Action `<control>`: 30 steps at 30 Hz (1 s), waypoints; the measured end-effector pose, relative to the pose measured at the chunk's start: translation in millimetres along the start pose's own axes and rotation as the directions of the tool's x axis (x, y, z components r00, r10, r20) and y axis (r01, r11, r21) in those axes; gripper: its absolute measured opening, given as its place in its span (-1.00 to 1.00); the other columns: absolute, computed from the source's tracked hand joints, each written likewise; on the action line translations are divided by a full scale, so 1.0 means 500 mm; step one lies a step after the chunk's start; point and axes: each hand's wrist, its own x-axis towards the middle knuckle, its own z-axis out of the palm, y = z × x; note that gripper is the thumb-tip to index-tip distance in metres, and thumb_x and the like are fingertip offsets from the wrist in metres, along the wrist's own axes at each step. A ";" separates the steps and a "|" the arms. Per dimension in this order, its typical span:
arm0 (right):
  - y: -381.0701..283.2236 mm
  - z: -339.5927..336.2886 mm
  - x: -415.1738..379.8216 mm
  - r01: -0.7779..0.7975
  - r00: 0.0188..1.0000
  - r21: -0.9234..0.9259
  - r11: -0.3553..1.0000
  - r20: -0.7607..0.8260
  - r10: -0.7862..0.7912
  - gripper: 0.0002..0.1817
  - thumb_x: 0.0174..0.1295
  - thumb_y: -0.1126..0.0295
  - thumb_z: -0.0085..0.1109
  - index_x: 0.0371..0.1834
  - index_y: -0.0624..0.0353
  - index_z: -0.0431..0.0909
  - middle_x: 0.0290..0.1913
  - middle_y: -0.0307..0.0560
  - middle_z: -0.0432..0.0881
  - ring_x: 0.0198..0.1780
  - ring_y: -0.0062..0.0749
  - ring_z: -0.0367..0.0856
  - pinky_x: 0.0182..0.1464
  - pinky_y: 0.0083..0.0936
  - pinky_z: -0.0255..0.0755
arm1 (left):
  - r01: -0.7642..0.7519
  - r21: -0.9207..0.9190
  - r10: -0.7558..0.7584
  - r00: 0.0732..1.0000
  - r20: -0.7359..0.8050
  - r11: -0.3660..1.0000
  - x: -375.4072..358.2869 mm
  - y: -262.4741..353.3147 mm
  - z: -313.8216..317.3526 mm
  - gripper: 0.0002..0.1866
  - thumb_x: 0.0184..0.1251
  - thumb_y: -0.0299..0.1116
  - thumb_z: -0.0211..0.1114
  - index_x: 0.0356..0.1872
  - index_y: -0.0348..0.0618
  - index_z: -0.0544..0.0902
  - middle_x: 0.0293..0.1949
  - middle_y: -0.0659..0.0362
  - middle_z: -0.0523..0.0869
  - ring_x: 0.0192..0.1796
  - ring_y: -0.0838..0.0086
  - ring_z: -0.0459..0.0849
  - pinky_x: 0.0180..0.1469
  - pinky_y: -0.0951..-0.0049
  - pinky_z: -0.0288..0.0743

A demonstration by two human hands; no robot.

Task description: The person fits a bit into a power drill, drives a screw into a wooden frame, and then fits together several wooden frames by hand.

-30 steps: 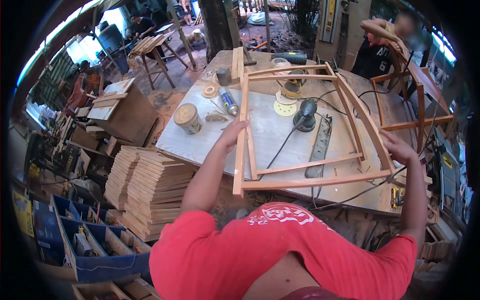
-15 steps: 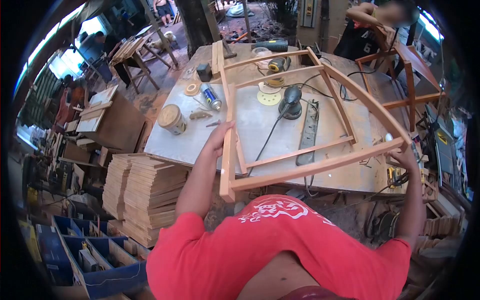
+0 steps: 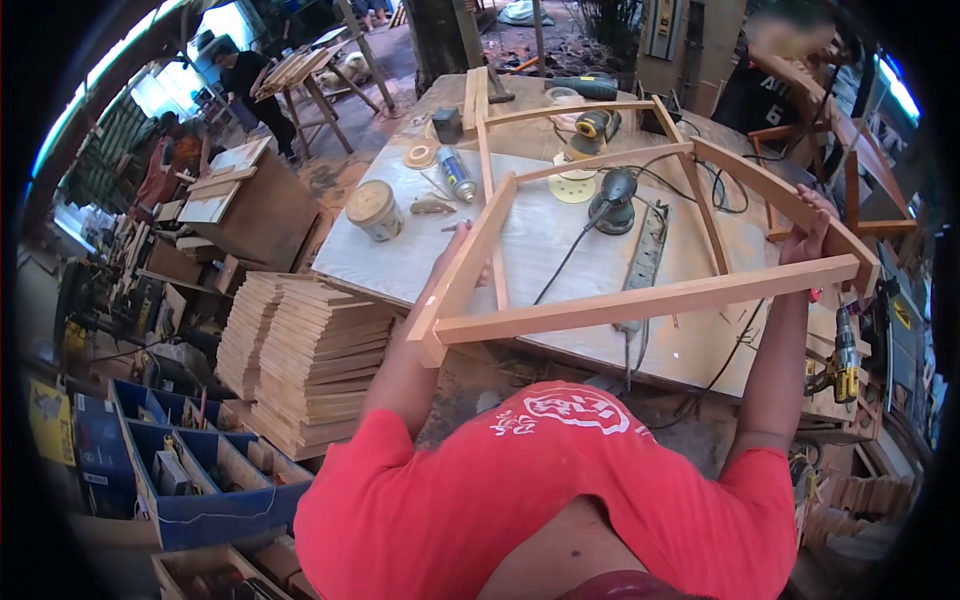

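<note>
A wooden chair-like frame [image 3: 650, 300] of pale reddish bars is held up tilted above the near part of the worktable. My left hand [image 3: 452, 252] grips its wide left bar, partly hidden behind the wood, with fingertips showing on the inner side. On the right, my right hand [image 3: 808, 238] is wrapped around the curved side bar, close to its near corner. Beneath and beyond the frame, a black corded sander [image 3: 612, 205] rests on the table, beside a grey power strip [image 3: 648, 248]. A yellow sander [image 3: 592, 132] stands farther back.
The worktable [image 3: 345, 245] also carries a tub [image 3: 375, 210], a spray can [image 3: 456, 174] and cables. A cordless drill [image 3: 843, 360] is at the right edge. Stacked boards [image 3: 320, 360] and a blue divided box [image 3: 215, 520] stand left. A co-worker [image 3: 765, 95] holds wood at the back right.
The frame has turned and tilted, its near bar rising on the right. My right hand has moved up and onto the curved side bar. My left hand keeps its grip on the left bar.
</note>
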 end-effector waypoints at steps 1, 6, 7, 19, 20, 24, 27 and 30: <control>-0.004 0.018 0.008 0.022 1.000 -0.018 1.000 -0.009 -0.022 -0.70 0.31 0.13 0.10 -0.21 0.17 0.50 -0.15 -0.05 0.56 0.10 -0.12 0.47 0.32 -0.13 0.19 | -0.110 0.076 0.120 0.983 -0.139 0.991 -0.012 -0.016 0.011 -0.43 0.26 0.17 0.13 -0.06 -0.19 0.50 -0.40 0.13 0.61 -0.44 0.40 0.65 -0.39 0.41 0.55; -0.025 0.096 0.027 0.074 0.996 -0.080 0.994 -0.052 -0.078 -0.63 0.28 0.06 0.11 -0.22 0.18 0.50 -0.18 -0.09 0.57 0.10 -0.19 0.47 0.28 -0.22 0.21 | -0.330 0.366 0.441 0.853 -0.280 0.870 0.046 -0.190 -0.124 -0.52 0.32 -0.01 0.17 0.01 -0.24 0.48 -0.23 0.04 0.64 -0.19 0.38 0.69 -0.27 0.39 0.59; -0.019 0.097 0.030 0.082 0.995 -0.086 0.993 -0.054 -0.087 -0.63 0.28 0.06 0.11 -0.22 0.18 0.50 -0.18 -0.09 0.57 0.10 -0.19 0.47 0.28 -0.22 0.21 | -0.123 0.658 0.437 0.833 -0.339 0.743 0.078 -0.209 -0.088 -0.55 0.29 -0.07 0.22 0.02 -0.23 0.50 -0.26 0.06 0.62 -0.20 0.48 0.63 -0.23 0.44 0.55; -0.065 0.167 0.066 -0.128 0.887 -0.006 0.992 -0.448 0.111 -0.70 0.18 0.14 0.29 -0.19 0.11 0.54 -0.24 -0.14 0.61 -0.09 -0.40 0.58 0.03 -0.41 0.43 | -0.054 0.418 0.234 0.889 -0.394 0.907 0.102 -0.104 -0.018 -0.65 -0.01 -0.65 0.12 -0.12 -0.25 0.37 -0.55 0.15 0.46 -0.64 0.50 0.45 -0.65 0.50 0.39; -0.075 0.174 0.069 -0.130 0.888 -0.005 0.992 -0.446 0.114 -0.70 0.18 0.14 0.29 -0.19 0.11 0.54 -0.24 -0.14 0.61 -0.09 -0.40 0.58 0.03 -0.41 0.43 | -0.063 0.384 0.223 0.893 -0.390 0.921 0.087 -0.089 -0.014 -0.70 -0.01 -0.64 0.13 -0.18 -0.23 0.39 -0.57 0.17 0.45 -0.64 0.51 0.44 -0.65 0.51 0.38; -0.078 0.182 0.082 -0.128 0.875 -0.028 0.991 -0.474 0.100 -0.73 0.24 0.16 0.21 -0.20 0.13 0.54 -0.27 -0.13 0.62 -0.10 -0.36 0.55 0.12 -0.38 0.36 | -0.078 0.328 0.210 0.897 -0.390 0.941 0.047 -0.050 -0.019 -0.81 0.01 -0.61 0.16 -0.31 -0.19 0.44 -0.59 0.20 0.44 -0.64 0.55 0.42 -0.64 0.51 0.38; -0.003 0.055 0.093 -0.023 0.936 0.285 0.958 -0.330 0.121 -0.78 0.24 0.20 0.11 -0.25 0.11 0.51 -0.26 -0.18 0.57 -0.04 -0.32 0.52 0.25 -0.32 0.25 | -0.137 0.374 0.315 0.824 -0.471 0.917 0.050 -0.066 -0.044 -0.76 0.06 -0.52 0.24 -0.21 -0.24 0.49 -0.57 0.21 0.49 -0.59 0.44 0.50 -0.51 0.45 0.46; 0.009 0.017 0.070 -0.004 0.931 0.216 0.976 -0.357 0.082 -0.85 0.22 0.25 0.12 -0.28 0.05 0.46 -0.26 -0.23 0.52 -0.04 -0.35 0.51 0.28 -0.27 0.25 | -0.251 0.832 0.633 0.760 -0.147 0.495 0.054 -0.095 -0.137 -0.60 0.07 -0.41 0.29 -0.03 -0.29 0.50 -0.50 0.17 0.56 -0.42 0.37 0.60 -0.33 0.39 0.51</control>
